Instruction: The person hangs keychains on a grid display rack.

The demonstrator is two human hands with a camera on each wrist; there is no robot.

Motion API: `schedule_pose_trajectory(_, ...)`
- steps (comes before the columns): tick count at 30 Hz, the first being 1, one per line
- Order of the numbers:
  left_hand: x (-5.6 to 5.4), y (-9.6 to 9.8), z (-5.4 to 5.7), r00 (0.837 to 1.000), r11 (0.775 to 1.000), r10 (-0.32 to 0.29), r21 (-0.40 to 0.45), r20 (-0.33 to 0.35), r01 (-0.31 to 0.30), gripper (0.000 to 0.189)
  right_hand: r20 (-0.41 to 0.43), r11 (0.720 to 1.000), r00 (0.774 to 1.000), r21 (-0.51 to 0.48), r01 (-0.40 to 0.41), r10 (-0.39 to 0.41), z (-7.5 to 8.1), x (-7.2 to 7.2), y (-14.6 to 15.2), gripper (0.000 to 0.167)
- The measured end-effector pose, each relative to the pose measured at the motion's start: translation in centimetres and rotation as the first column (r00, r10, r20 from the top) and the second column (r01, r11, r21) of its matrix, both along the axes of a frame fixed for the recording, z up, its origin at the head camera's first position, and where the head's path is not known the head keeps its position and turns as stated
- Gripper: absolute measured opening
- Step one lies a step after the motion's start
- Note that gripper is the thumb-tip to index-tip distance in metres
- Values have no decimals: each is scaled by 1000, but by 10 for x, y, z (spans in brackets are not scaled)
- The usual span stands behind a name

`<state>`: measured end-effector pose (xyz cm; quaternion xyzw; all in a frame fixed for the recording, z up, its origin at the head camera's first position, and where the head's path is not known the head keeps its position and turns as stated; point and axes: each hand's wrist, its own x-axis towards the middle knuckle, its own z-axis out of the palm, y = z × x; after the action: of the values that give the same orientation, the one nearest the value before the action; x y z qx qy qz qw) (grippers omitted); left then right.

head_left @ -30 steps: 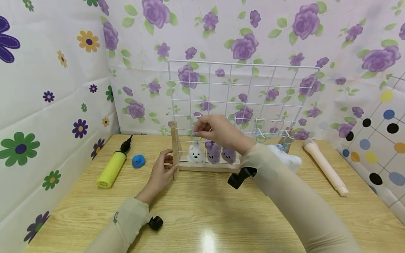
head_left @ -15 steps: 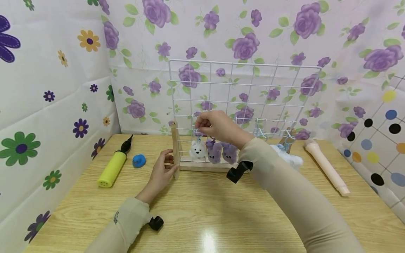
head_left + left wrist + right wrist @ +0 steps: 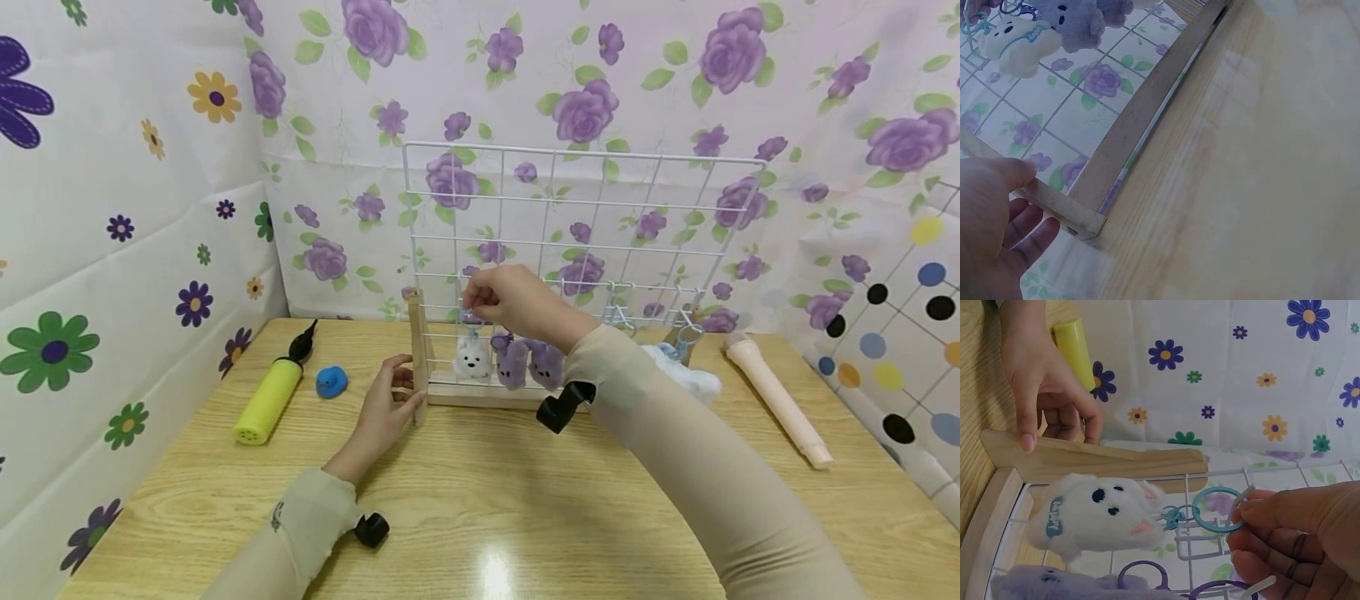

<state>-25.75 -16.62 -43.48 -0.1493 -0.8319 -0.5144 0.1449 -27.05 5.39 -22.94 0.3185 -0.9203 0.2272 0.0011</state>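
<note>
My right hand (image 3: pixel 517 300) pinches the light blue ring (image 3: pixel 1215 509) of a white plush keychain (image 3: pixel 1100 509) between thumb and fingers. The ring is right at the tip of a white wire hook (image 3: pixel 1246 495) on the wire grid. The plush, with a dog-like face, hangs below the fingers in the head view. Two purple plush keychains (image 3: pixel 512 364) hang just to its right, partly behind my right wrist. My left hand (image 3: pixel 386 400) holds the stand's left wooden upright (image 3: pixel 1060 209), thumb on one side and fingers on the other.
The white wire grid (image 3: pixel 555 200) stands on a wooden base bar (image 3: pixel 480 395). At its right, another white plush (image 3: pixel 690 379) shows behind my sleeve. A yellow pump (image 3: pixel 270 400) and a blue toy duck (image 3: pixel 331 382) lie left, a pale pink stick-shaped object (image 3: pixel 776 400) right.
My right hand has risen slightly with the ring, and the white plush has lifted and shifted a little right. My left hand has stayed at the upright.
</note>
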Motion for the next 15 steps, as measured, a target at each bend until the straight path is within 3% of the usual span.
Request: schedule_pose_trajectory(15,0,0,0,1000,1000,-5,10,7,5,57,-25,1000,1000,18,-14,14,3,1,-2,9)
